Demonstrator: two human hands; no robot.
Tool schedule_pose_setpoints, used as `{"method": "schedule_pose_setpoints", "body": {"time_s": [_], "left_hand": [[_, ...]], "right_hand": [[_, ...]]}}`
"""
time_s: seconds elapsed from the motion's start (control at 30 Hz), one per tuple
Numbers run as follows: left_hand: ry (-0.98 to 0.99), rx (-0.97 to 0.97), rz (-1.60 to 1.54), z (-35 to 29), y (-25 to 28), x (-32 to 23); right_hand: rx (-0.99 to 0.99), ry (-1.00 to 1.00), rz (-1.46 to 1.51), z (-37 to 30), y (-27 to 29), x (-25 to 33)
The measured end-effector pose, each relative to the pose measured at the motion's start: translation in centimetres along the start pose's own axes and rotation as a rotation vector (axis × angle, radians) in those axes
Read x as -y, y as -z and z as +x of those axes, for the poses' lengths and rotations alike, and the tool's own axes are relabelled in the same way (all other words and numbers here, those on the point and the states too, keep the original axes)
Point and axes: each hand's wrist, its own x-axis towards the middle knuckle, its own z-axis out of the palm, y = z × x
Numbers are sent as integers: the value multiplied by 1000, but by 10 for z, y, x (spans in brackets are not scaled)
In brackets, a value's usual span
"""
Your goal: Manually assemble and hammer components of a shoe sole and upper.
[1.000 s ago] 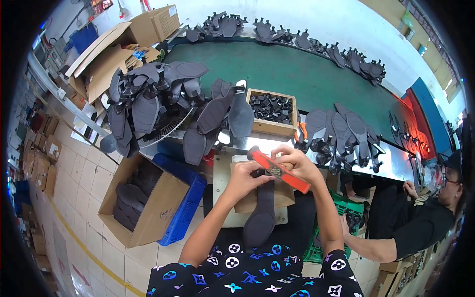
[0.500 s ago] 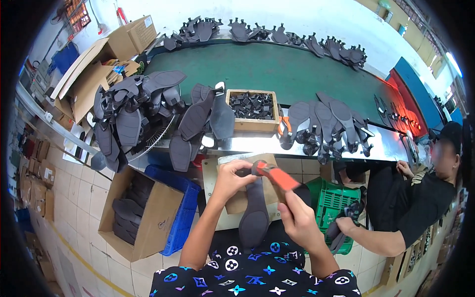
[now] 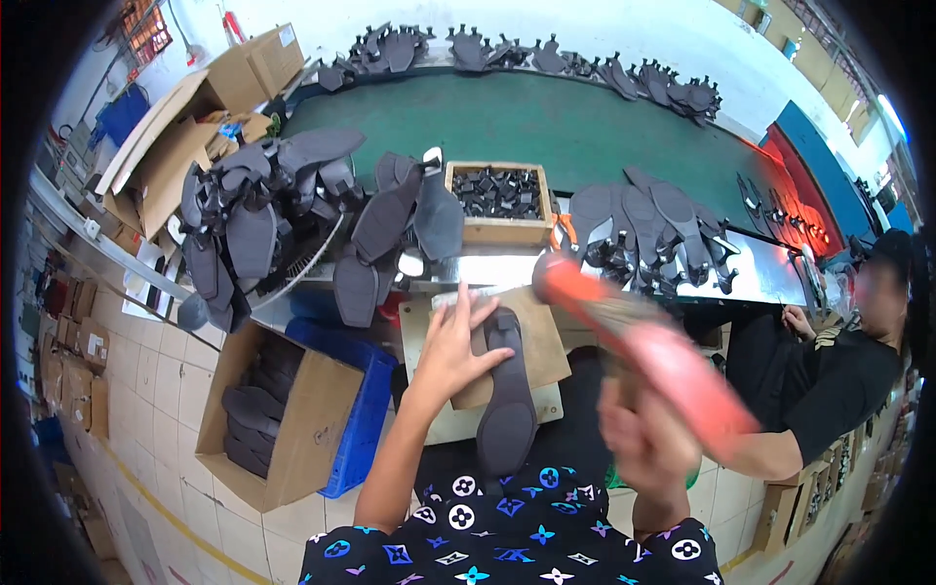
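Note:
A dark shoe sole (image 3: 507, 429) lies lengthwise in front of me, its heel end away from me on a brown sheet (image 3: 541, 341) over a pale board (image 3: 419, 341). My left hand (image 3: 455, 351) rests at the heel end with fingers stretched and spread, the thumb lying across the sole. Raised to the right of the sole, my right hand (image 3: 643, 429) grips a red hammer (image 3: 634, 336). Motion smears both the hammer and the hand. The hammer is apart from the sole.
On the bench stand a wooden box (image 3: 497, 230) of small black pieces, orange-handled pliers (image 3: 564, 234) and piled heeled soles (image 3: 253, 244). A carton of soles (image 3: 317, 419) and a blue crate (image 3: 366, 400) stand left. A co-worker (image 3: 829, 370) sits close on my right.
The hammer and my right hand have swung up and right, away from the heel end. My left hand has gone from curled fingers near the hammer to spread fingers on the sole.

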Motion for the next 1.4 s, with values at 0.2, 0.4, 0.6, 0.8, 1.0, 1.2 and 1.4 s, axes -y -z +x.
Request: {"method": "schedule_pose_setpoints", "body": {"time_s": [0.2,0.4,0.6,0.8,1.0,1.2,1.4], "left_hand": [[54,17,84,3,6,-7],[48,25,135,-2,7,-11],[-137,-104,284,-6,-2,-8],[-104,34,-432,-55,28,-59],[107,359,-863,-93,71,-126],[217,474,-1035,-103,68,-129],[189,753,-1406,-106,53,-130]], "right_hand": [[129,80,-134,8,-54,-42],[76,-145,481,-11,11,5],[89,48,-95,-1,-44,-31],[40,135,-233,19,-37,-48],[576,247,-648,26,-59,-87],[743,127,532,33,-28,-47],[692,-70,1020,10,-41,-33]]}}
